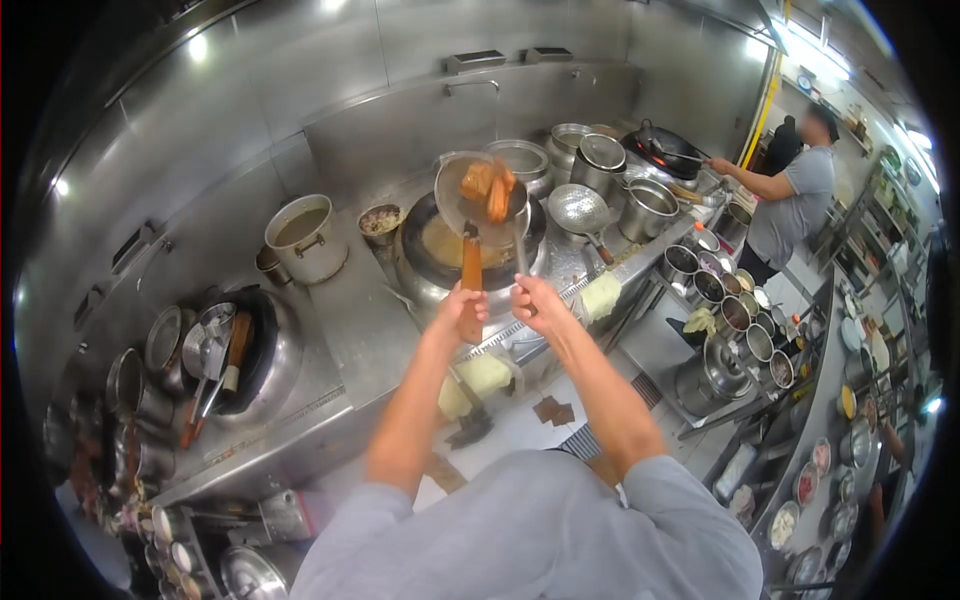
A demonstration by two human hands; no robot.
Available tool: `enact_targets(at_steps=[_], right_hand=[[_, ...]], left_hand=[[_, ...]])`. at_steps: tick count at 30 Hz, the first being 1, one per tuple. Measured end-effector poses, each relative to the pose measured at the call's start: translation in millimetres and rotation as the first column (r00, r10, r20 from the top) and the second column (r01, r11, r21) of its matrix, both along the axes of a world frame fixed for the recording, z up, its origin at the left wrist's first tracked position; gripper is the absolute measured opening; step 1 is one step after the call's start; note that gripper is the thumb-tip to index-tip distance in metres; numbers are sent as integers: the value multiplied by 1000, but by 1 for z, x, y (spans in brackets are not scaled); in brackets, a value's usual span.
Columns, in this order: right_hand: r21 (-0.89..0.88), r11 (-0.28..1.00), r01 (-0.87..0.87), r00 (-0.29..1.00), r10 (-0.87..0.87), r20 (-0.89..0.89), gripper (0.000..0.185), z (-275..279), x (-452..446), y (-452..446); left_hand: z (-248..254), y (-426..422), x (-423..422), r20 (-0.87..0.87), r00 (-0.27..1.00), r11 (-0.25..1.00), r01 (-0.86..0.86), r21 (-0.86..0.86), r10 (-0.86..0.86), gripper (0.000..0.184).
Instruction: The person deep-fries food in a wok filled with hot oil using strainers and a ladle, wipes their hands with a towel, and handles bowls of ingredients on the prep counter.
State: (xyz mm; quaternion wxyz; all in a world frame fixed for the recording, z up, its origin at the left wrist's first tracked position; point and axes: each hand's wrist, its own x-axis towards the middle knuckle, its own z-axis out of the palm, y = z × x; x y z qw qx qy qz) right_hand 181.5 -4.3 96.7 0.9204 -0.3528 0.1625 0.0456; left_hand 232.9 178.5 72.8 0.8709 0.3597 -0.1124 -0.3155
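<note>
My left hand [464, 306] is closed around the wooden handle of a strainer [453, 208], which hangs above a wok [413, 252] with brownish liquid in it. Golden-brown pieces of food [478, 183] lie in the strainer; their exact kind is unclear. In my right hand [540, 302] is the thin metal handle of a long tool [520, 252], its far end beside the food. I cannot make out whether that end is a ladle or a spatula.
To the left stand a big pot of liquid [302, 240] and a second wok [262, 340] holding tools. A perforated skimmer [579, 212] and metal pots [648, 208] are on the right. A co-worker [800, 190] works at a far wok [668, 150]. Seasoning tins [735, 314] fill a side stand.
</note>
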Motion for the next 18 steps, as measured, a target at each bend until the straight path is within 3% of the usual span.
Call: enact_targets(at_steps=[1, 2, 4, 12, 15, 17, 18], right_hand=[[273, 952, -138, 987, 109, 118, 6, -4, 5, -4], [279, 950, -141, 986, 109, 128, 6, -7, 7, -6], [534, 816, -222, 975, 173, 140, 9, -16, 13, -5], [563, 775, -288, 958, 227, 178, 12, -28, 8, 5], [457, 847, -271, 962, 219, 165, 12, -20, 2, 8], [375, 899, -228, 973, 194, 127, 14, -13, 1, 9], [366, 902, -228, 972, 191, 136, 14, -13, 1, 7]], left_hand=[[2, 4, 5, -138, 989, 996, 37, -79, -48, 31], [2, 10, 8, -272, 957, 985, 60, -160, -102, 30], [-4, 20, 9, -279, 953, 982, 72, -176, -120, 26], [-7, 44, 6, -337, 931, 971, 65, -231, -143, 27], [-4, 42, -2, -244, 966, 990, 52, -130, -83, 30], [-6, 41, -16, 7, 998, 980, -66, 186, 66, 33], [-6, 42, -19, 18, 998, 982, -63, 179, 61, 33]])
